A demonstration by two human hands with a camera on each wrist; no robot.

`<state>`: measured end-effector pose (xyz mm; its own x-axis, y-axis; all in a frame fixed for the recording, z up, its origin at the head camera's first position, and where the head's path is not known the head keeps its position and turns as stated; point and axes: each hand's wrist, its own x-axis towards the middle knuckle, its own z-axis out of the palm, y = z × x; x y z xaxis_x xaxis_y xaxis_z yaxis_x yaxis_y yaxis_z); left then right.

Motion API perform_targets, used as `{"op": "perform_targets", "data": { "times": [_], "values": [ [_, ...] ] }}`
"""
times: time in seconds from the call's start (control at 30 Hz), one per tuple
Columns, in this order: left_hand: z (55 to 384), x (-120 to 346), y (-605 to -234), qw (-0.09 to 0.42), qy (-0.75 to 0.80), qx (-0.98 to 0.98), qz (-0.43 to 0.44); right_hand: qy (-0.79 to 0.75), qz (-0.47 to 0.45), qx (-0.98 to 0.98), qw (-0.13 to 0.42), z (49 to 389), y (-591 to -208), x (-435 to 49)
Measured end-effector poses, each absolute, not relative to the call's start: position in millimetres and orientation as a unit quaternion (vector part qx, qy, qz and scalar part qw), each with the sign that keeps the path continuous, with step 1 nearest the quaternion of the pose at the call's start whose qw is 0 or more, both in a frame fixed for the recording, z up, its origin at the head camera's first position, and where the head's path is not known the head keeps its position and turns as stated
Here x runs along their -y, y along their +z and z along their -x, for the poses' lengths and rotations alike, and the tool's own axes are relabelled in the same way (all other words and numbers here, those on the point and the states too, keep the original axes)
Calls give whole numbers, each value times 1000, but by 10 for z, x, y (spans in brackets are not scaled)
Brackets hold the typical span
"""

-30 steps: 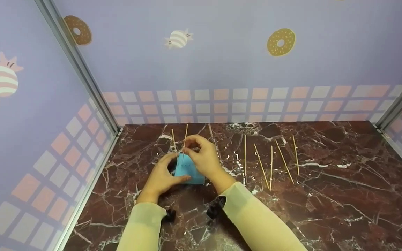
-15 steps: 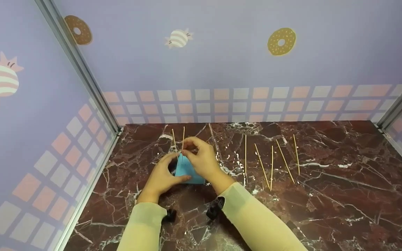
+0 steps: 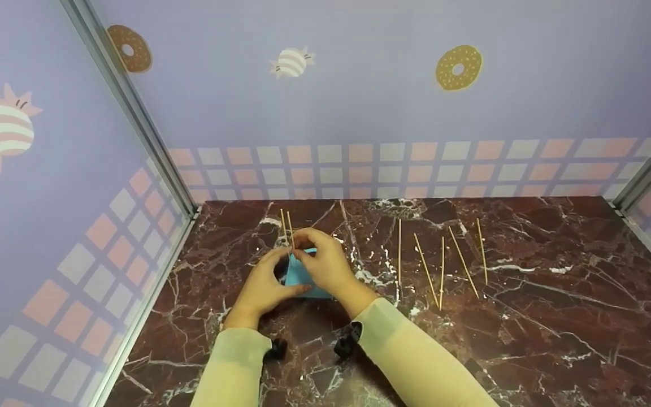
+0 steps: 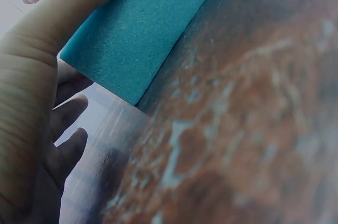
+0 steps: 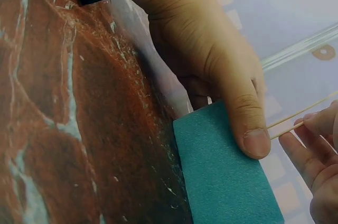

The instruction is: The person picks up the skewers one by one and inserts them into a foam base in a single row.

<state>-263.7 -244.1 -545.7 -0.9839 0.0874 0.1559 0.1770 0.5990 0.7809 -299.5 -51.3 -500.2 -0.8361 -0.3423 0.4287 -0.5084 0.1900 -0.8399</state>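
Note:
A light-blue block that looks like foam (image 3: 298,276) sits on the marbled tabletop. My left hand (image 3: 257,289) grips it from the left, with its thumb (image 5: 253,129) pressed flat on the near face. One thin wooden stick (image 3: 283,219) rises upright from the block's far end. Right beside it, nearly parallel, is a second stick (image 3: 290,226), pinched between the thumb and fingertips of my right hand (image 3: 330,265). The right hand covers the stick's lower end and part of the block's top. In the left wrist view the block (image 4: 142,28) shows its plain side.
To the right, several loose wooden sticks (image 3: 442,271) lie spread on the dark red marbled table (image 3: 557,316). Patterned panels (image 3: 359,102) stand along the back and sides. Each wrist carries a black device (image 3: 346,345).
The right hand has come down and slightly nearer with its stick. That stick's top has sunk and shifted left, closer to the standing stick. The left hand and block hold their place.

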Motion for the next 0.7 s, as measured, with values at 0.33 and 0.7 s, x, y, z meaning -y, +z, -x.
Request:
{"op": "perform_targets", "data": {
  "times": [0.33,0.7],
  "values": [
    [2619,2441,-5438,38,-439,896,61,571,-277,770,63,2998,-5019,518],
    [2620,2434,-5438,41,-441,894,65,569,-268,776,54,3009,-5031,515]
  ]
}}
